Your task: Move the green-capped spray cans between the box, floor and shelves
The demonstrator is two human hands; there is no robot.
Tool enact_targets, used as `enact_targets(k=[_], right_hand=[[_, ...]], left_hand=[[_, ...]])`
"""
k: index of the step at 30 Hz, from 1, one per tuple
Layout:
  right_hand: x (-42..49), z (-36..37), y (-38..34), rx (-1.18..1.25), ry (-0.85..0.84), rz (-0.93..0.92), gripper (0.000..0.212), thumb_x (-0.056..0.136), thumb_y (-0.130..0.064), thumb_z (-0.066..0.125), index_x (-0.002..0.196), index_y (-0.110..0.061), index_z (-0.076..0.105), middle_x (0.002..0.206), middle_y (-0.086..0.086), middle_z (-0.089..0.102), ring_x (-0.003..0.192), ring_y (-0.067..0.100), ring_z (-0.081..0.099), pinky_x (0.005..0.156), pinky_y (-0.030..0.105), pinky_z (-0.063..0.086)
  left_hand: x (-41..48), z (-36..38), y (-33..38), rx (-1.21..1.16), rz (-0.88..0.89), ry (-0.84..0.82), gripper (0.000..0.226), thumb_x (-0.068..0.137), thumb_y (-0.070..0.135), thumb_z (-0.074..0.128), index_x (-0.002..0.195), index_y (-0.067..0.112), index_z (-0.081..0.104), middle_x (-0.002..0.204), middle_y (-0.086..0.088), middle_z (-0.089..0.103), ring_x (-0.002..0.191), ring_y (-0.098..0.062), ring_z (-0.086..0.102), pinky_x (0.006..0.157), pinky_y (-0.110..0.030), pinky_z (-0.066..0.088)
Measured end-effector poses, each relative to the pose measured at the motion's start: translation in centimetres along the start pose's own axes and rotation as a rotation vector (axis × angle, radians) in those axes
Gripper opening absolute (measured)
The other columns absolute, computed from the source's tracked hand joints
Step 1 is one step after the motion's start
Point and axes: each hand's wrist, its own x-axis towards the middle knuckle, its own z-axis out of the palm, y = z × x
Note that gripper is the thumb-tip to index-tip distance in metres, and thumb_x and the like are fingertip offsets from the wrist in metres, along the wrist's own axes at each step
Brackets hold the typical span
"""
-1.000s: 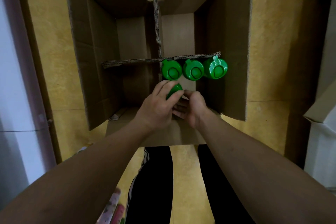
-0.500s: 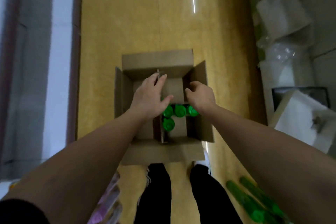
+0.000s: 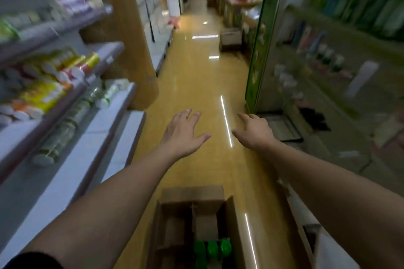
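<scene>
Bare left hand, right hand outstretched, fingers spread

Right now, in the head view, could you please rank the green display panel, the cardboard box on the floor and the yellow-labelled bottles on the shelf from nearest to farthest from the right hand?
1. Green display panel: just ahead of the right hand, on its right.
2. Cardboard box: below the hand, on the floor.
3. Yellow-labelled bottles: far left, across the aisle.
</scene>
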Motion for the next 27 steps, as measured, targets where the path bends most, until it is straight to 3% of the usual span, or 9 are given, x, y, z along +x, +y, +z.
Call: enact_targets(k=[4,9,18,27], right_hand=[[-1.8,-7.1,-1.9,-0.043,0.096,-0.003,0.076,0.094,-0.053,0.059,0.159,-0.033,0.023,0.164,0.008,0.023,0.149,0.035,0.022,0.118,0.054,0.03],[-5.0,-11.0,-1.6,-0.083,0.235,0.107,0.082,0.091,-0.054,0.062,0.158,-0.033,0.021,0.166,0.01,0.018,0.149,0.037,0.019,0.118,0.056,0.027],[-15.8,-12.4,3.1,-0.126,0.39,0.533,0.076,0.091,-0.054,0.06,0.154,-0.027,0.026,0.154,0.014,0.031,0.14,0.038,0.029,0.11,0.052,0.033],[-34.7,-14.3,10.1,-0.194,0.463,0.933,0.079,0.089,-0.055,0.061,0.154,-0.027,0.026,0.157,0.014,0.026,0.141,0.039,0.025,0.111,0.055,0.033]], left_hand=[[2.0,-5.4,3.4,-0.059,0.103,0.089,0.08,0.089,0.068,0.056,0.156,0.03,0.033,0.165,-0.003,0.024,0.151,-0.028,0.019,0.121,-0.042,0.023],[3.6,-8.0,6.9,-0.124,0.257,0.091,0.081,0.089,0.068,0.056,0.156,0.031,0.029,0.166,-0.003,0.021,0.151,-0.028,0.017,0.122,-0.046,0.024],[1.7,-5.8,16.4,-0.176,0.611,-0.061,0.081,0.09,0.066,0.057,0.156,0.033,0.027,0.166,-0.001,0.017,0.153,-0.025,0.012,0.12,-0.048,0.028],[-9.4,-2.8,31.5,-0.284,0.998,-0.194,0.081,0.089,0.064,0.06,0.155,0.03,0.031,0.165,-0.006,0.021,0.151,-0.028,0.016,0.12,-0.046,0.027]])
